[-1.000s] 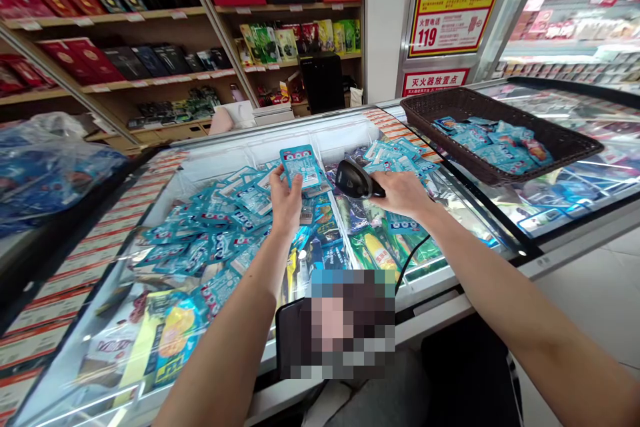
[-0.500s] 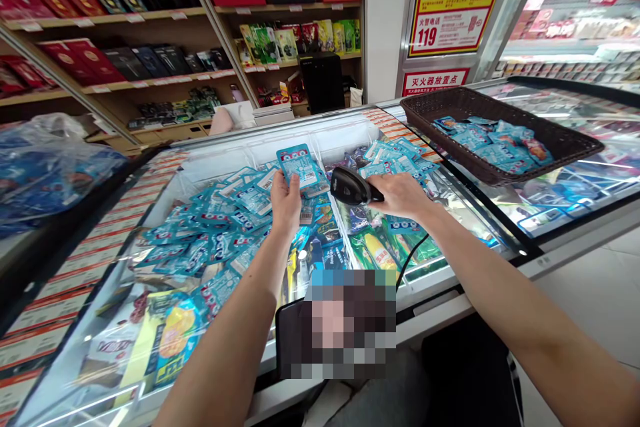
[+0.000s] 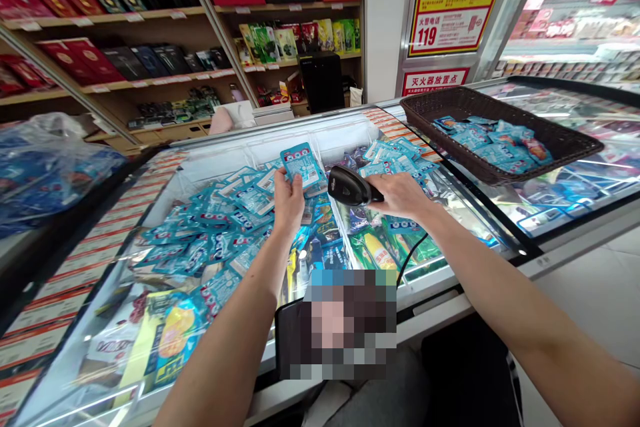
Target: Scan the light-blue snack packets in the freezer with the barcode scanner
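My left hand point(image 3: 289, 199) grips a blue snack packet point(image 3: 302, 165) by its lower left corner, with a printed side and barcode facing up. Just right of it, my right hand point(image 3: 400, 195) is wrapped round the handle of a black barcode scanner point(image 3: 350, 187). The scanner's head points left at the packet, a small gap apart. Its black cable point(image 3: 411, 259) runs down toward me. Under my left hand, many similar blue packets point(image 3: 215, 213) lie heaped on the left part of the freezer point(image 3: 240, 143); more blue packets point(image 3: 395, 155) lie beyond the scanner.
A brown woven basket point(image 3: 505, 153) holding blue packets sits on the freezer at right. A plastic bag point(image 3: 55, 160) of blue packs stands at left. Near me is a dark-framed device point(image 3: 290, 340), partly pixelated. Shelves point(image 3: 140, 83) of goods line the back.
The packet in my left hand has shifted slightly to the right and turned a little. The scanner's head has moved slightly left.
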